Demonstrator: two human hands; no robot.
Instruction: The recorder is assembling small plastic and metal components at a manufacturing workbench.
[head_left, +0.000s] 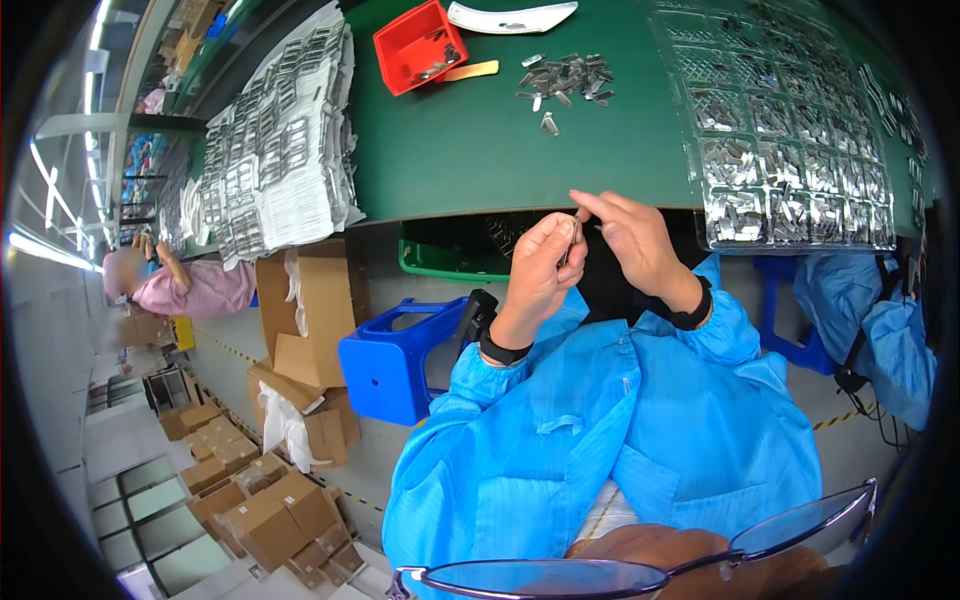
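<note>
one metal piece (573, 243) sat between two hands at the table's near edge. the left hand (543, 258) pinched it between thumb and fingers; the right hand (635, 240) reached its fingertips to the piece's upper end, but i could not tell whether they gripped it. the piece looked thin and narrow, mostly hidden by fingers. on the green table (450, 150) lay one heap (568, 78) of silvery bits, too many to count, near one red bin (392, 50); a clear tray (790, 246) was at right. beyond were one pink-clad person (205, 288) and many cartons (285, 520).
</note>
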